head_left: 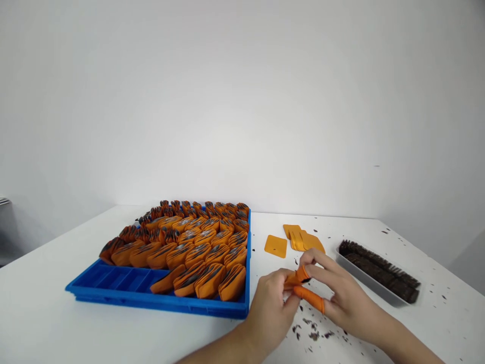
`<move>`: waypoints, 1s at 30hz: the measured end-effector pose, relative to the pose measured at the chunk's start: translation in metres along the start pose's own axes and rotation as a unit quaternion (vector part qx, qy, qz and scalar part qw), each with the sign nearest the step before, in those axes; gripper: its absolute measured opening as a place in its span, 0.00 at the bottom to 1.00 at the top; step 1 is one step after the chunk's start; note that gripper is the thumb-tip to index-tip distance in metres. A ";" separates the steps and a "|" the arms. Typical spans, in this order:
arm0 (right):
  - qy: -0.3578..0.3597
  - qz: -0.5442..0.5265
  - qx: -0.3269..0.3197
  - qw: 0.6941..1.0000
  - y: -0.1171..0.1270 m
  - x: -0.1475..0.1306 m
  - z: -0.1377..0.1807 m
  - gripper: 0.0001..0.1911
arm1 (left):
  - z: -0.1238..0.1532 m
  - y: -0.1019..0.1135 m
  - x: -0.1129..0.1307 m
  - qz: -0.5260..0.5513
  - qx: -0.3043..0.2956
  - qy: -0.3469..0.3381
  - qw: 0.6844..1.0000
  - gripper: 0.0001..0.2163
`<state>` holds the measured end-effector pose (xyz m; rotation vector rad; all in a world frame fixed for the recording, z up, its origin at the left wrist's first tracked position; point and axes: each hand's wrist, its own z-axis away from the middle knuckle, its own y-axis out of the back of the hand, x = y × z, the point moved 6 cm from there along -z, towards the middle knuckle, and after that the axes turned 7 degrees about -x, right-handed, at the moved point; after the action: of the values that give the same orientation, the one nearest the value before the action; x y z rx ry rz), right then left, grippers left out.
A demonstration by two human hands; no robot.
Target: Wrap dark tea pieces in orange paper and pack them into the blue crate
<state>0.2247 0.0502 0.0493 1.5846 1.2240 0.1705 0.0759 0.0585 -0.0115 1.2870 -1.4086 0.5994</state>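
Note:
My left hand (271, 303) pinches a small folded orange piece (290, 281) between thumb and fingers, above the table's front part. From the right, my right hand (337, 290) meets it; orange finger cots cover its thumb and index finger. Those two fingers close around the piece's right end, where something dark shows between them, partly hidden. Behind the hands lie a single flat orange square (276, 246) and a fanned pile of orange squares (303, 240). To the right, a clear plastic tray (392, 302) holds rows of dark brown, thin-layered pieces (379, 270).
On the left stands a blue compartment tray (159, 307) with many rows of folded orange pieces with dark filling (210, 280); several front-left compartments are bare. Dark flakes (313, 335) litter the white table (41, 308). A white wall (242, 101) rises behind.

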 end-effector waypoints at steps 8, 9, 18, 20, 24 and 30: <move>0.000 0.001 0.078 0.997 0.014 0.010 -0.002 0.06 | -0.001 0.000 0.001 0.004 -0.002 0.012 1.000 0.08; -0.006 -0.012 0.058 0.998 0.012 0.011 -0.003 0.06 | -0.001 0.000 0.001 0.009 -0.003 0.015 1.000 0.07; -0.047 -0.008 0.065 0.997 0.038 0.015 -0.018 0.18 | 0.000 -0.006 -0.013 0.051 0.007 0.041 0.998 0.25; -0.050 0.002 0.088 0.995 0.051 0.001 -0.033 0.17 | 0.000 -0.007 -0.015 0.030 0.010 0.025 0.999 0.25; 0.025 0.006 0.052 0.998 0.044 -0.066 -0.090 0.13 | 0.001 -0.008 -0.010 -0.012 -0.017 -0.009 1.000 0.20; 0.222 0.030 -0.116 0.968 -0.048 -0.154 -0.190 0.08 | 0.007 0.003 0.015 -0.048 -0.067 -0.081 0.993 0.20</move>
<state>0.0016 0.0494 0.1609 1.4186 1.4344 0.7148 0.0732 0.0479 0.0012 1.3109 -1.4825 0.3354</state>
